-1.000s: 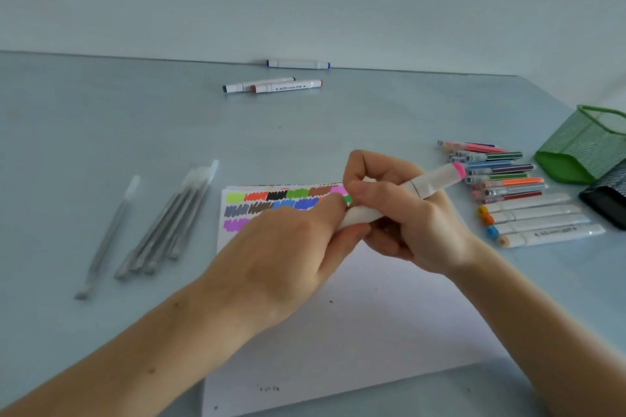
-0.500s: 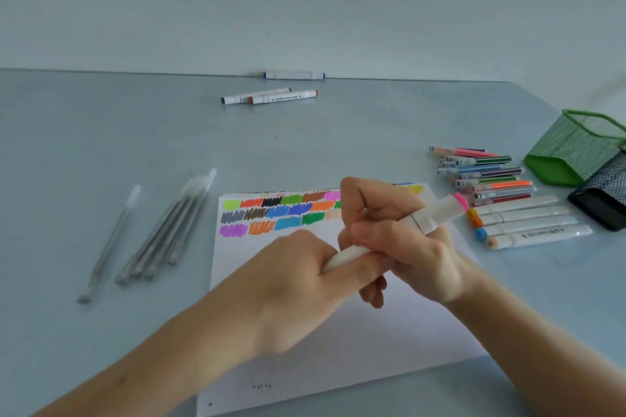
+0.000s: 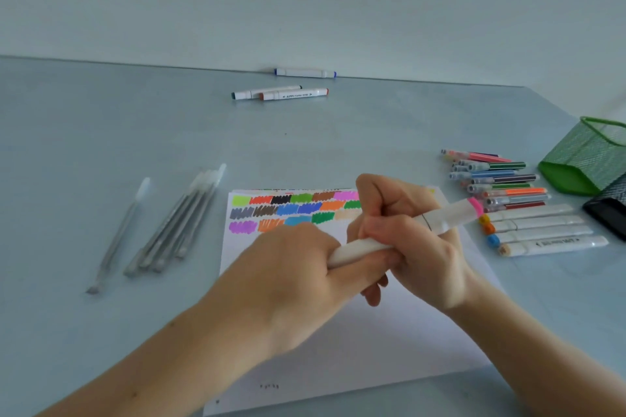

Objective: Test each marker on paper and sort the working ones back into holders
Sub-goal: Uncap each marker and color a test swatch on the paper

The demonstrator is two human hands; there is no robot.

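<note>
I hold the white marker with the pink end cap [image 3: 406, 230] in both hands, just above the white sheet of paper [image 3: 338, 342] in the lower middle of the frame. My left hand [image 3: 288, 284] is clenched round its lower end, and my right hand [image 3: 416, 247] grasps the barrel higher up, thumb and forefinger curled over it, so the marker slants up towards the right with only its pink cap clear of my fingers [image 3: 379, 230]. The lower tip is buried in my left fist, and I cannot tell whether it is capped.

Rows of coloured scribble patches [image 3: 291, 210] cross the sheet's far edge; my right hand covers their right part. On the pale blue counter [image 3: 101, 145], at the left, lies a blurred bundle of grey pens [image 3: 176, 227] and one more apart. At the right lie four thick white markers [image 3: 542, 230], then thin coloured pens [image 3: 498, 179], beside a green mesh holder [image 3: 589, 159] and a black holder [image 3: 609, 213], both cut off by the frame edge. Far back lie three white markers [image 3: 288, 88] near the wall.
</note>
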